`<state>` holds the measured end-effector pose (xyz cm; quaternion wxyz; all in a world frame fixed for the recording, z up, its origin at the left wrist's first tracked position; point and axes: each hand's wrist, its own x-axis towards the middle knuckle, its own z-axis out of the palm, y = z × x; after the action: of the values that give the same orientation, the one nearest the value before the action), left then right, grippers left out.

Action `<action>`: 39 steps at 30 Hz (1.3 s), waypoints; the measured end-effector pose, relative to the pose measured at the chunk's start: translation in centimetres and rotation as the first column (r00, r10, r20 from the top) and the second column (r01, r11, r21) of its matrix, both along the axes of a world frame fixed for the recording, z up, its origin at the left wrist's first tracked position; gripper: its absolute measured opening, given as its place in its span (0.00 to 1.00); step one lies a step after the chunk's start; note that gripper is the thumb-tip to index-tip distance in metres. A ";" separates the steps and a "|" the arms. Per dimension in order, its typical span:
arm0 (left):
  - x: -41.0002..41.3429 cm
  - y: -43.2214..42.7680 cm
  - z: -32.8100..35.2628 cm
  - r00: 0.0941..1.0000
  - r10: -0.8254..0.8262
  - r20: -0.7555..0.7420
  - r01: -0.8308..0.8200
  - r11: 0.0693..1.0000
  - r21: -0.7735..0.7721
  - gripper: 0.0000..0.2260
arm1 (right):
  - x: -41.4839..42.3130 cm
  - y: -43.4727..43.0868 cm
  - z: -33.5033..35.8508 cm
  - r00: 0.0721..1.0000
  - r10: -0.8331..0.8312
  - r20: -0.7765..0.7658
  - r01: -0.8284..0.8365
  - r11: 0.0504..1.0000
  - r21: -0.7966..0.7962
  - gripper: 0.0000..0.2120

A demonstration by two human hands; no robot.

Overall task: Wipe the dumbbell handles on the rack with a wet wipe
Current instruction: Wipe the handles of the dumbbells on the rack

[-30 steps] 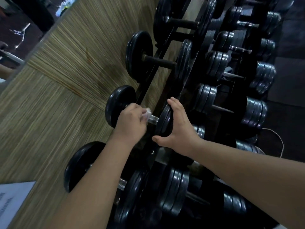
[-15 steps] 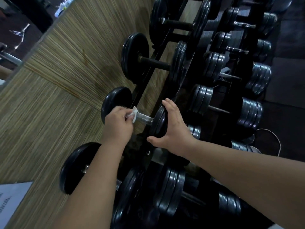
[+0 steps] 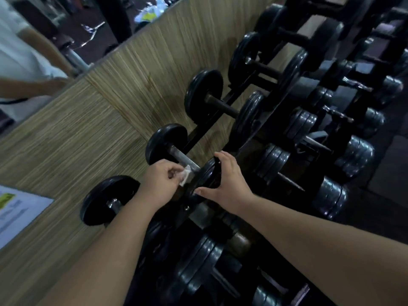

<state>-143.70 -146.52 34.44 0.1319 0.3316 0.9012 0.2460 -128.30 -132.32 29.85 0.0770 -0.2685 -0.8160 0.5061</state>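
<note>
A black dumbbell (image 3: 166,142) lies on the top tier of the dark rack (image 3: 212,124), its silver handle (image 3: 182,157) bare along most of its length. My left hand (image 3: 157,184) pinches a small white wet wipe (image 3: 185,176) and presses it against the near end of that handle, beside the inner plate. My right hand (image 3: 225,186) is spread over the rim of that inner plate (image 3: 206,177), thumb low and fingers on top.
More black dumbbells (image 3: 204,96) fill the top tier farther along, and lower tiers (image 3: 313,155) hold others on the right. A striped wooden wall panel (image 3: 88,133) runs on the left, with a white notice (image 3: 15,215) stuck on it. A person in white (image 3: 19,58) stands at upper left.
My left hand slid the wipe along the handle from the outer plate toward the inner plate. The right hand stayed on the inner plate. The view tilted, revealing a person at the left.
</note>
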 end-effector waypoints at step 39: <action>22.1 5.8 9.9 0.997 0.037 -0.071 -0.019 0.971 0.238 0.02 | 23.2 15.3 13.3 0.970 0.183 0.160 -0.213 0.957 0.197 0.16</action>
<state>-121.56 -140.68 44.32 0.0541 0.3413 0.8742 0.3412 -105.11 -117.01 43.18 -0.0032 -0.2104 -0.8915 0.4011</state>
